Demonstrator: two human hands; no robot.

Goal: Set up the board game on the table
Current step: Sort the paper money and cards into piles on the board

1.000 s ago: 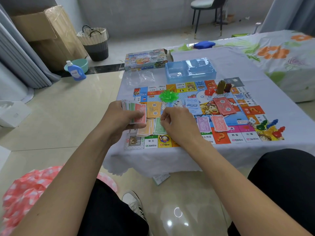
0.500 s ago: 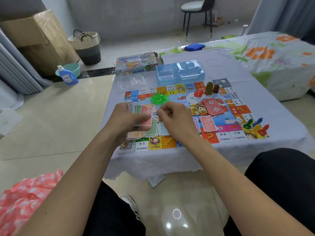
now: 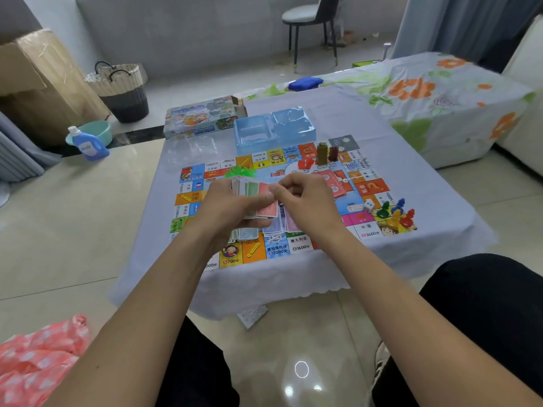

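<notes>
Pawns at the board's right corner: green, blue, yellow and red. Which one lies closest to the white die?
The green pawn. It lies just right of the die, at the left end of the cluster; the blue, yellow and red pawns lie farther right.

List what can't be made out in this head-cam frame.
- Faces of the notes fanned in the left hand: blurred, too small.
- Right hand fingers: curled at the top red note; the contact itself is hidden by the hand.
- Note piles on the game board: mostly covered by both hands.
- White die on the board: pips too small to count.
- Paper on the floor: partly hidden by the tablecloth edge.
</notes>
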